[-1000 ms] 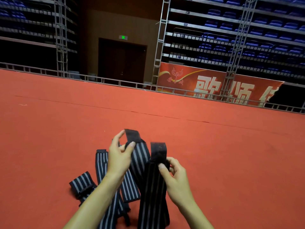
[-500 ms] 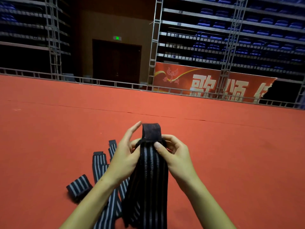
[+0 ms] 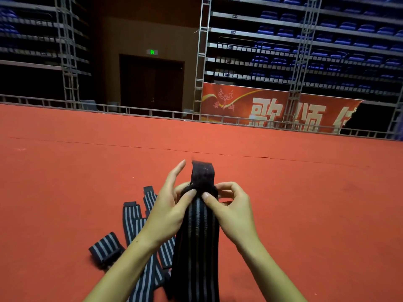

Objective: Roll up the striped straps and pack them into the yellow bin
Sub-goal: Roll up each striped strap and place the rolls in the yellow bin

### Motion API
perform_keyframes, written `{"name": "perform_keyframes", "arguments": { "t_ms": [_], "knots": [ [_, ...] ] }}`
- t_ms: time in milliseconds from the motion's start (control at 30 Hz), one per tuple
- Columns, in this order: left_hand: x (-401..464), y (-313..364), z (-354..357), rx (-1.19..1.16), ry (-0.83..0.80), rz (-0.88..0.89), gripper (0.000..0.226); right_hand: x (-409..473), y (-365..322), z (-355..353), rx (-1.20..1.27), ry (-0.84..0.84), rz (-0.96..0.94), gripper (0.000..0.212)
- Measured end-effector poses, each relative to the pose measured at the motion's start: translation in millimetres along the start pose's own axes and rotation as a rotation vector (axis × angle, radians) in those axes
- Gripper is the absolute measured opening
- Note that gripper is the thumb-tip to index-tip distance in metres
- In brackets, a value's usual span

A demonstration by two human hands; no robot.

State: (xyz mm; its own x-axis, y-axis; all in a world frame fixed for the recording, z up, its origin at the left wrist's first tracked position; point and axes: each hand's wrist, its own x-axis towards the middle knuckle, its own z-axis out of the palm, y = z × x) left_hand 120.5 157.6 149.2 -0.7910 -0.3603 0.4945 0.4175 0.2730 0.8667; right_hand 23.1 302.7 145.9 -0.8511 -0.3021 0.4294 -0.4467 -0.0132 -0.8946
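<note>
Closest to me, the held strap (image 3: 197, 247) hangs down between the two forearms and runs out of the lower edge of the view. It is dark with thin pale stripes. My left hand (image 3: 169, 212) pinches its upper part with the thumb in front, while the forefinger points up, free of the cloth. My right hand (image 3: 232, 209) pinches the same strap from the other side, thumb in front and fingers curled behind. Above both thumbs the plain black end of the strap stands upright.

On the left, partly covered by my left forearm, the other straps (image 3: 133, 221) lie flat on the red carpet (image 3: 305, 192), some overlapping each other. One short folded strap (image 3: 105, 249) lies a bit apart from them, further left. How many lie there I cannot tell, because the arm hides part of the pile.

I cannot see the yellow bin in this view.

Farther, a low metal railing (image 3: 130, 111) borders the carpet. Behind it are a dark door (image 3: 151, 83), a red banner (image 3: 272, 107) with large pale characters, metal truss columns, and rows of blue seats (image 3: 327, 40).
</note>
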Motion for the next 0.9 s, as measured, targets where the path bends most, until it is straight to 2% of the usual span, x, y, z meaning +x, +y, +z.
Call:
{"name": "perform_keyframes", "arguments": {
  "t_ms": [100,200,400,567,733,900],
  "knots": [
    [3,1,-3,-0.034,-0.057,-0.01,0.068,9,-9,-11,0.032,-0.139,-0.024,0.041],
    [7,5,-3,-0.081,-0.089,-0.022,0.07,19,-15,-15,0.087,-0.223,-0.119,0.029],
    [17,5,-8,-0.109,-0.034,-0.058,0.074,31,-18,-12,0.083,-0.251,-0.237,0.027],
    [29,13,-11,-0.065,0.055,-0.039,0.057,47,-32,-7,0.114,-0.267,-0.305,0.025],
    [46,41,-13,-0.055,0.076,0.062,0.05,65,-57,-9,0.136,-0.234,-0.373,0.026],
    [69,69,-15,-0.013,-0.016,0.208,0.052,79,-89,-14,0.184,-0.198,-0.452,0.029]
  ]
}}
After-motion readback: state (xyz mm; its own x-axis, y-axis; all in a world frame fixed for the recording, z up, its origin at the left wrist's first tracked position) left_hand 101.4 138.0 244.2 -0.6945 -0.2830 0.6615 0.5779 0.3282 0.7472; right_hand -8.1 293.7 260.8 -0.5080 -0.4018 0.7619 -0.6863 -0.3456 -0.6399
